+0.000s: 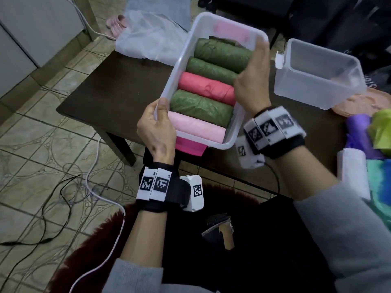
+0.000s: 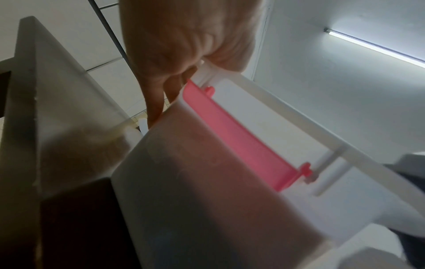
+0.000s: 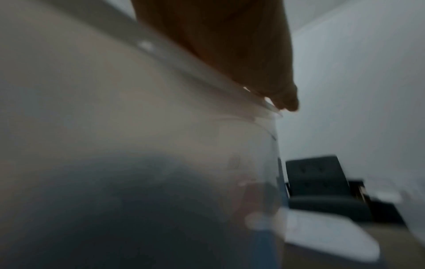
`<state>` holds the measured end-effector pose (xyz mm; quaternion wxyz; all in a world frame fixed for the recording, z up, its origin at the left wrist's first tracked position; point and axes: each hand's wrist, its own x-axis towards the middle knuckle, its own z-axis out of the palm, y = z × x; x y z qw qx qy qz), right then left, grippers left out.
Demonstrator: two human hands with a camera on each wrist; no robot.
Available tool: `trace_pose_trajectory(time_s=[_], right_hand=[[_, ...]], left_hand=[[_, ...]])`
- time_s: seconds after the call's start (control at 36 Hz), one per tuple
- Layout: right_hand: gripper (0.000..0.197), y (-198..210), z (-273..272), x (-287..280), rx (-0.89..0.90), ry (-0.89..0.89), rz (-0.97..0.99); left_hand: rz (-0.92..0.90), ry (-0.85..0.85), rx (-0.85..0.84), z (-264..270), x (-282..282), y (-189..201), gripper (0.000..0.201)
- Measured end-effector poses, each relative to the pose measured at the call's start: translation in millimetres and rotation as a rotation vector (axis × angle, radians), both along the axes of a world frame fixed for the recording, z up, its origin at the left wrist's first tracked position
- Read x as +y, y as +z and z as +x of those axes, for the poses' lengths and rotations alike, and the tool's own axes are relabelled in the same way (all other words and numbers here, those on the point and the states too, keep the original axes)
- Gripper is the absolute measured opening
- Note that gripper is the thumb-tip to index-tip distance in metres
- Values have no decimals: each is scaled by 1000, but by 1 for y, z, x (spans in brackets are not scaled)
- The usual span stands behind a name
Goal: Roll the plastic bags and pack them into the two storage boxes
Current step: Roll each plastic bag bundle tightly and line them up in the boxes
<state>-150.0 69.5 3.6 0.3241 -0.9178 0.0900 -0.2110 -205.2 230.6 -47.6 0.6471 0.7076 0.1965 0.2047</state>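
A translucent storage box (image 1: 181,58) is held tilted over the dark table (image 1: 110,89). It holds several rolled bags in a row: three green rolls (image 1: 221,53), one red roll (image 1: 204,86) and one pink roll (image 1: 196,127) nearest me. My left hand (image 1: 158,120) grips the box's near left corner, thumb over the rim. My right hand (image 1: 252,75) lies along the right wall, its fingers hooked over the rim. The left wrist view shows the box wall (image 2: 207,191) and its pink handle (image 2: 241,138) below my fingers (image 2: 158,102). In the blurred right wrist view my fingertips (image 3: 287,103) sit on the box rim (image 3: 207,76).
A second storage box (image 1: 306,87), empty, stands at the table's right. Loose purple (image 1: 357,130), yellow-green (image 1: 380,127), white (image 1: 353,172) and teal bags (image 1: 378,180) lie at the right edge. A magenta bag (image 1: 190,145) lies under the held box. A white bag (image 1: 148,39) sits at the far edge.
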Motion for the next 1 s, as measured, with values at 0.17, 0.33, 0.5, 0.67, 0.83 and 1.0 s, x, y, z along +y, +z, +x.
trace_pose_trajectory(time_s=[0.17,0.33,0.5,0.67,0.83,1.0], right_hand=[[55,-17,-28,3,129,-79,553],[48,-28,-21,1,70,-108,748],[52,-36,-9,-2,112,-152,822],[45,-34,-2,-3,129,-184,838],[45,-25,-9,-4,162,-195,800],[47,-19,-17,-3,162,-148,774]], left_hand=[[20,-35,30,7,0,4,30],[81,-50,65,14,-3,9,32],[103,-60,104,21,-7,14,34],[95,-66,165,25,-10,20,35],[110,-55,213,27,-13,22,36],[176,-71,211,27,-14,22,37]])
